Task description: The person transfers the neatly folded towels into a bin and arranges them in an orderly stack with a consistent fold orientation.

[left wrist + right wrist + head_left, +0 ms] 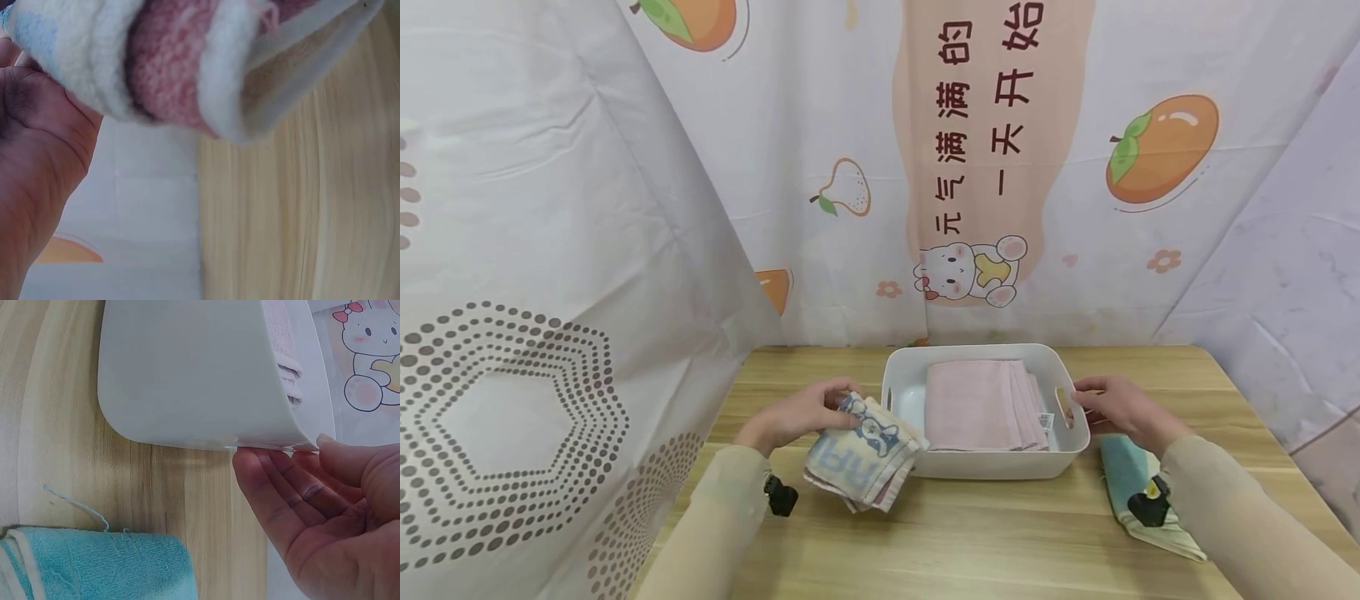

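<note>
Wooden bench (1000, 533): carrying a white basket (985, 462)
Left hand (797, 414): fingers grasping a folded printed towel (865, 454) just left of the basket
Right hand (1120, 408): relaxed fingers touching the basket's right rim
Teal towel (1131, 492): lying beside the basket

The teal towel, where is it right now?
In the head view the teal towel lies flat on the wooden table, on the person's right, just outside the white basket and partly under the right forearm.
</note>
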`<state>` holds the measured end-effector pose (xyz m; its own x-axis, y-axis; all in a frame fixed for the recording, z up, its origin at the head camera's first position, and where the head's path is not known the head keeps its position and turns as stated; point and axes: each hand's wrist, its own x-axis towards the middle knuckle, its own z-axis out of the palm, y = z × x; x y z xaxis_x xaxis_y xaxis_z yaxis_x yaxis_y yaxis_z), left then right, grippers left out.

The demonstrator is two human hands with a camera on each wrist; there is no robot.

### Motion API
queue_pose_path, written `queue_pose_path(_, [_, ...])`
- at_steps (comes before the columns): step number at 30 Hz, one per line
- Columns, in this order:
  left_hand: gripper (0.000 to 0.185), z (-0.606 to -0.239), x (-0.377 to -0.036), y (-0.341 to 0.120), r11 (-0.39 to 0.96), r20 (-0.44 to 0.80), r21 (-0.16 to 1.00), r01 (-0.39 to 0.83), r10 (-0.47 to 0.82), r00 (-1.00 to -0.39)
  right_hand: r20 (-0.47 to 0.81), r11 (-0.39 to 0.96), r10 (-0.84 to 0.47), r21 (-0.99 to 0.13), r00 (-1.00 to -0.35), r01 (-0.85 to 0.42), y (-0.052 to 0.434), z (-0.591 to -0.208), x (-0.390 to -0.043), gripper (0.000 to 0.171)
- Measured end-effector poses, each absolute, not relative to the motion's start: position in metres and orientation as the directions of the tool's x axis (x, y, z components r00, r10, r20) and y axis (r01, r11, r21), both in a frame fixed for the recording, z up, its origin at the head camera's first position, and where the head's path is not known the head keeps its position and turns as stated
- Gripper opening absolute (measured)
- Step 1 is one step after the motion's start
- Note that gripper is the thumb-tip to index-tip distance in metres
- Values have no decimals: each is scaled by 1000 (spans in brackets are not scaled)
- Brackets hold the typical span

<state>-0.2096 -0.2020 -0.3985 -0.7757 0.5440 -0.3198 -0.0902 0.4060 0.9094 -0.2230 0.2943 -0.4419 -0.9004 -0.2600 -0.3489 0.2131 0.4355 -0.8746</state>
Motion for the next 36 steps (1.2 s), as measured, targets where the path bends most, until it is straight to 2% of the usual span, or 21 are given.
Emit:
queue_pose_path(25, [30, -389, -212, -176, 370, -179, 929, 26, 509, -842, -282, 520, -232, -845, -931, 126, 294, -439, -225, 44])
queue_pose_path(36, [32, -390, -210, -168, 301, -112, 952, 60, 523, -845, -138, 559, -129, -828, -982, 43, 287, -426, -226, 38])
